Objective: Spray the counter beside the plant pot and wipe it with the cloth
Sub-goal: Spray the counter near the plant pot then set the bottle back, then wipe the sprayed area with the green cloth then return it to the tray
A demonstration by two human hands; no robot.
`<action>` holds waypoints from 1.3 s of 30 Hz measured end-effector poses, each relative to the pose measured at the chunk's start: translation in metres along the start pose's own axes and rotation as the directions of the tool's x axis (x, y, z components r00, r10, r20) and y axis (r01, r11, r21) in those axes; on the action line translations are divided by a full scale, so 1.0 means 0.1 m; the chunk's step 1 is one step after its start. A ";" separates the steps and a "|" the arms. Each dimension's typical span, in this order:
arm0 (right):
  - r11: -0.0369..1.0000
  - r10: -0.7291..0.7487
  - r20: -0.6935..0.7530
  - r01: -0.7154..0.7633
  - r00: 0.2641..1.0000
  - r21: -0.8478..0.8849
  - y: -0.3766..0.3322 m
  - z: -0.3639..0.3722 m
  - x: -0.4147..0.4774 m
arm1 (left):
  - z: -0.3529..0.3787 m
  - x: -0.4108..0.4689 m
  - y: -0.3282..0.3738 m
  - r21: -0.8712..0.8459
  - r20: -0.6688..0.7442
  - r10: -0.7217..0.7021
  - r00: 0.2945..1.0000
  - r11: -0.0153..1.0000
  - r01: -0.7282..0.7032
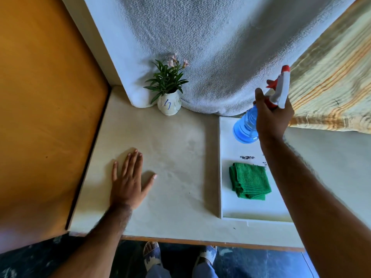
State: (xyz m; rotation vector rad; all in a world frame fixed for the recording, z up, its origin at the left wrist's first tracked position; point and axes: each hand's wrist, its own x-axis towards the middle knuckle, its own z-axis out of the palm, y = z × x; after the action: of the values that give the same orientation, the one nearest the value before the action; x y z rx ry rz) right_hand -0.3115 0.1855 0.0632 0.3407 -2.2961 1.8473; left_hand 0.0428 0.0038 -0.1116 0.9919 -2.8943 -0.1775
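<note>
A small white plant pot [168, 105] with green leaves and pink flowers stands at the back of the pale counter [174, 149]. My right hand [272, 115] grips the neck of a blue spray bottle [246, 127] with a red and white trigger head, held tilted in the air above the far end of a white tray [220, 167]. A folded green cloth [250, 180] lies in that tray. My left hand [129, 178] rests flat on the counter, fingers spread, in front of the pot and to its left.
An orange wooden panel [44, 109] walls off the left side. A white textured sheet [210, 47] hangs behind the pot, and a striped cloth [333, 91] hangs at the right. The counter's front edge [200, 240] runs above my feet.
</note>
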 end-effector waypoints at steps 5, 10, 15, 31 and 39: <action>0.999 0.040 0.033 -0.040 0.999 -0.002 0.27 -0.05 -0.01 | 0.01 0.00 0.00 0.014 -0.014 0.007 1.000 1.000 -0.007; 0.999 0.039 0.060 -0.040 0.997 0.013 0.41 -0.02 -0.05 | 0.01 0.00 0.01 0.021 -0.019 0.004 1.000 1.000 -0.004; 0.999 0.033 0.102 -0.034 0.994 0.005 0.54 0.02 -0.03 | 0.02 0.00 0.00 0.024 -0.027 0.005 1.000 1.000 -0.004; 0.749 -0.155 0.671 0.529 0.725 -0.399 0.92 -1.25 -1.28 | -0.01 0.00 0.04 0.001 -0.006 -0.014 1.000 1.000 0.014; 0.542 -0.086 0.789 0.693 0.608 -0.475 1.42 -1.33 -1.48 | -0.01 0.00 0.03 0.020 -0.037 -0.009 0.999 1.000 0.010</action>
State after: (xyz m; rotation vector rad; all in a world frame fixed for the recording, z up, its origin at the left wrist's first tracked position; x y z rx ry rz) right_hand -0.2110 0.3544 -0.0817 1.5005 -2.7739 0.3607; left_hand 0.0408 0.0063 -0.1098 1.0017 -2.8643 -0.1293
